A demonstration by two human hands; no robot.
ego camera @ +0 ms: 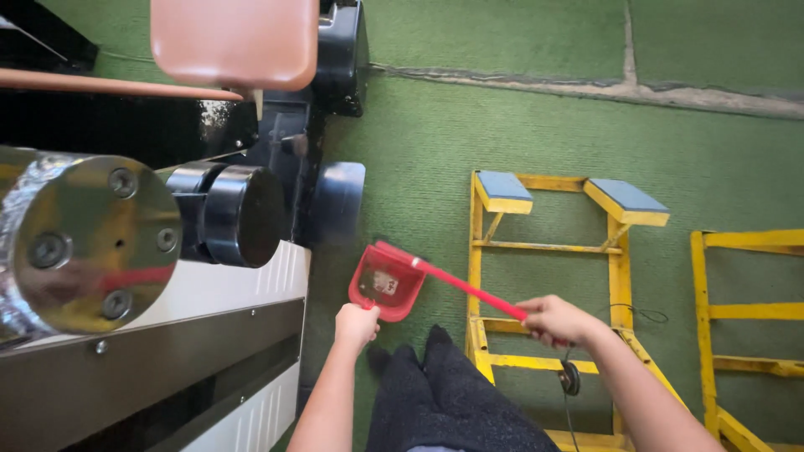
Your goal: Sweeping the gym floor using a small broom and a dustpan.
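The person's left hand (356,322) is closed around the short handle at the back of a red plastic dustpan (385,285), holding the pan tipped up in the air beside the white and steel flank of a machine (209,335), above the green carpeted floor (519,117). The right hand (553,321) is clamped around the far end of a slim red rod-like handle (465,289), whose other end meets the top edge of the dustpan; whether a brush head sits there is hidden behind the pan's rim.

The dustpan looks light and stiff, thin moulded plastic that would flex a little at the lip but keep its shape. Its stub handle is the natural place to take hold, and the fist around it seems enough to steady it. The long red handle appears rigid and light too, though smooth enough to twist in the palm, so a full wrap of the fingers near its end, as shown, suits it.

Both forearms reach forward from the bottom edge of the view, the left nearly straight ahead, the right angled inward with the wrist bent toward the pan. The person's dark trousers (452,393) lie between the arms. To the right stands a yellow metal frame (620,276) with two blue-topped pads, a second yellow frame at the right edge. A polished steel cylinder end (84,247) juts from the machine at the left.
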